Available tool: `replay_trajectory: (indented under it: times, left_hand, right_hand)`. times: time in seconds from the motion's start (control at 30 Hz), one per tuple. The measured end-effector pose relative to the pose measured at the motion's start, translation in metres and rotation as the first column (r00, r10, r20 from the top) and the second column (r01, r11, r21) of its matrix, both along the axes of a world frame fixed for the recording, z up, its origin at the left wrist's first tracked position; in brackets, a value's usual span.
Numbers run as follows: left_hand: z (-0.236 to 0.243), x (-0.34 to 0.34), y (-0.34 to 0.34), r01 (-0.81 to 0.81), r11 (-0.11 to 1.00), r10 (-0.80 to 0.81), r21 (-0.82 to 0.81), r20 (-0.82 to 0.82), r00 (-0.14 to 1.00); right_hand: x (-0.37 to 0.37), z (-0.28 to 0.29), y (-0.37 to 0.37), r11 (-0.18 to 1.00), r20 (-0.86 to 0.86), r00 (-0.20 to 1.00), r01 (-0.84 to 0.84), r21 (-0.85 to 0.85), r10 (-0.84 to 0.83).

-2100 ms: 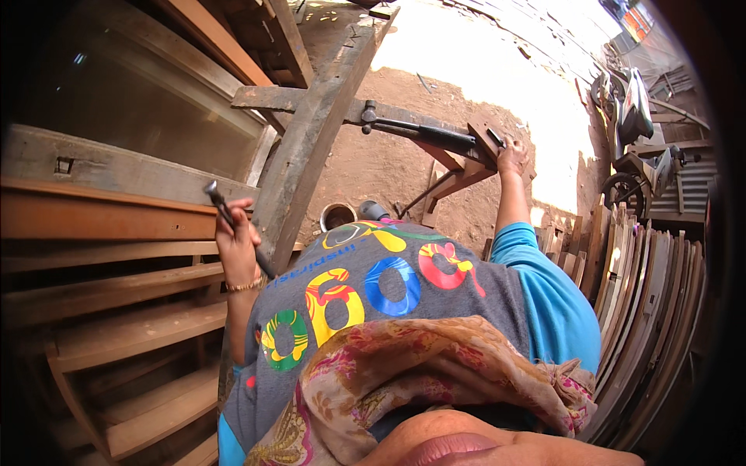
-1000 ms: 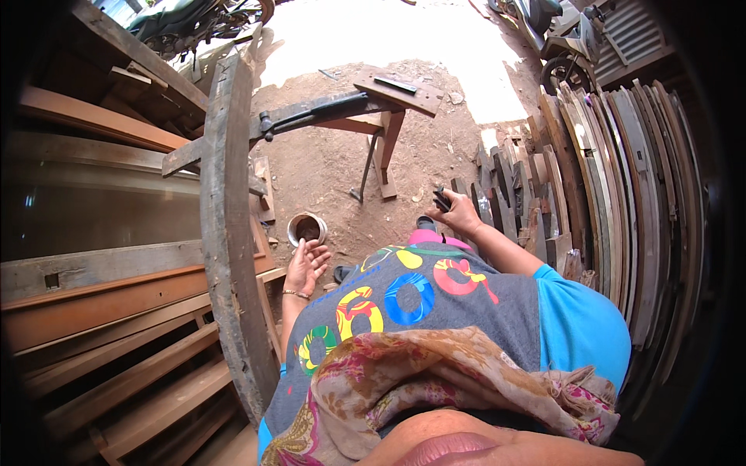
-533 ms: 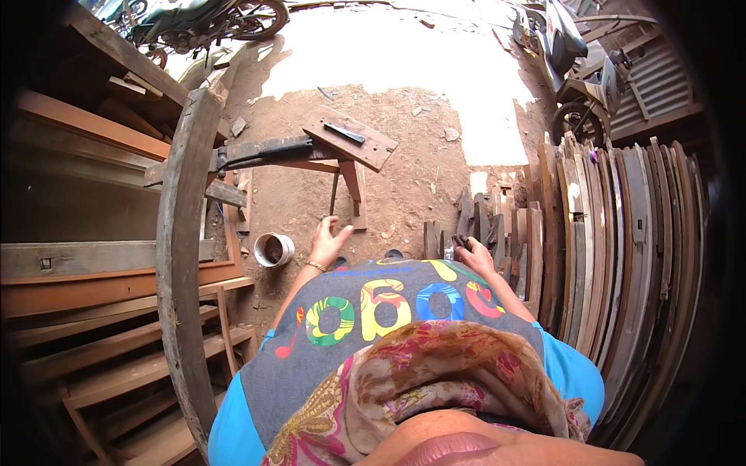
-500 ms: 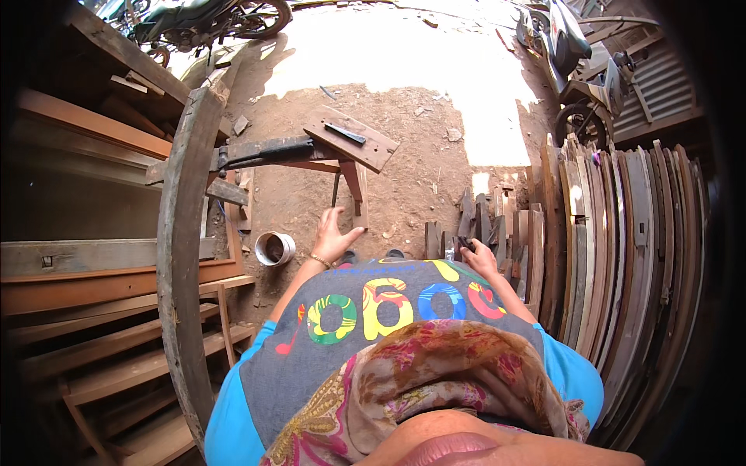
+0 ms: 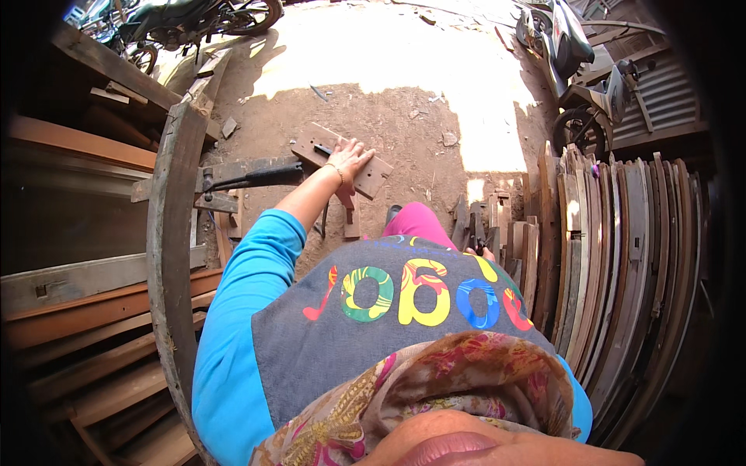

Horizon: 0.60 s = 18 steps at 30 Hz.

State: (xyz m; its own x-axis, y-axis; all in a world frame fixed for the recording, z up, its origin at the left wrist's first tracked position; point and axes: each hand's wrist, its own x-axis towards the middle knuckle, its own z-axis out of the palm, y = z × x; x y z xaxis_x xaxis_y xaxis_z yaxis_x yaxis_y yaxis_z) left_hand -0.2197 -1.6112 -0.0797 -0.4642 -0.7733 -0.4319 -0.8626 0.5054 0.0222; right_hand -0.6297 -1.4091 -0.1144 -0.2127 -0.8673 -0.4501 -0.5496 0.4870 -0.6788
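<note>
My left hand (image 5: pixel 351 161) reaches forward and rests on a brown wooden board (image 5: pixel 375 185) with holes in it, its fingers stretched across the top. Beside and partly beneath those fingers lies a dark narrow strip (image 5: pixel 323 149). The board sits at the end of a low wooden bench (image 5: pixel 233 171), where a long black bar (image 5: pixel 268 175) runs alongside. Most of my right hand (image 5: pixel 487 254) is hidden behind my shirt. What shows of it is curled at a small dark thing (image 5: pixel 471 243) among upright wood offcuts.
A tall row of planks (image 5: pixel 614 248) stands on edge at the right. To the left are a thick timber beam (image 5: pixel 172 248) and stacked wooden frames (image 5: pixel 101 303). Motorcycles (image 5: pixel 194 23) are parked at the far left, with another motorcycle (image 5: pixel 579 101) at the far right.
My left hand has moved forward from beside the bench leg onto the board. My body leans and turns, a pink-clad leg has come into view, and the white bucket is now hidden.
</note>
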Motion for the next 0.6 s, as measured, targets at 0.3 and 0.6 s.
replay_trajectory:
  times: [0.3,0.6]
  left_hand:
    - [0.001,-0.005,0.006,-0.302,0.951,0.305,0.059,-0.052,0.951]
    - [0.005,-0.041,-0.035,-0.603,0.731,0.55,0.319,0.248,0.798]
  right_hand:
    - [-0.071,-0.039,-0.203,0.967,-0.056,0.97,-0.229,0.111,0.236]
    - [-0.08,0.03,-0.508,0.872,-0.016,0.874,-0.485,-0.062,0.485]
